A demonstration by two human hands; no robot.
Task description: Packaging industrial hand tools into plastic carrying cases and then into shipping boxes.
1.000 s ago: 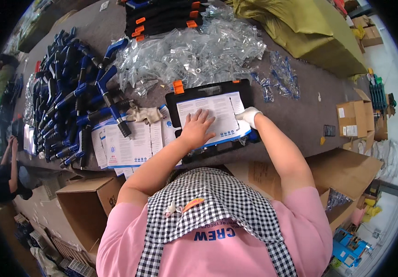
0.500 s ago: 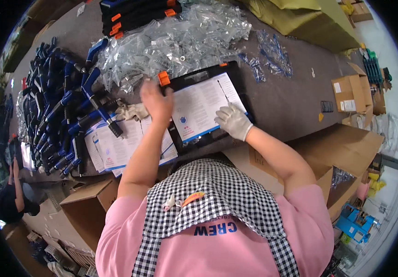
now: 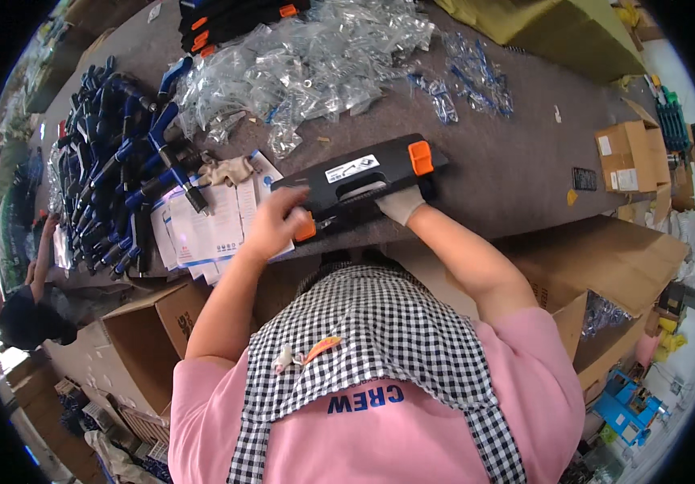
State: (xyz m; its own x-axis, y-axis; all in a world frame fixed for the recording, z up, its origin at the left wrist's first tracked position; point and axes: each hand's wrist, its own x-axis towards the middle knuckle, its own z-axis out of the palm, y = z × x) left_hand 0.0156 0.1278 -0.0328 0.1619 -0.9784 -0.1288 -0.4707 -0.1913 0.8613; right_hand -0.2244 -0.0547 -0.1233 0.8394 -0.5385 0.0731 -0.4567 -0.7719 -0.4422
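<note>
A black plastic carrying case (image 3: 355,184) is in front of me at the near table edge, its lid down and its handle side tilted up toward me. It has a white label and two orange latches, the left one (image 3: 305,227) and the right one (image 3: 420,157). My bare left hand (image 3: 276,221) is at the case's left end beside the left latch, thumb and fingers apart. My right hand (image 3: 402,204), in a pale glove, grips the case's near side close to the right latch; its fingertips are hidden by the case.
Blue-and-black tools (image 3: 114,173) are heaped at left. Printed sheets (image 3: 206,226) and a loose glove (image 3: 225,171) lie beside them. Clear plastic bags (image 3: 299,68) pile up beyond the case. Cardboard boxes (image 3: 638,157) stand right. A person (image 3: 29,315) is far left.
The open case with a printed sheet on it has been closed and tipped up. My left hand has come down to its left end; my right hand has moved from the sheet to the near side.
</note>
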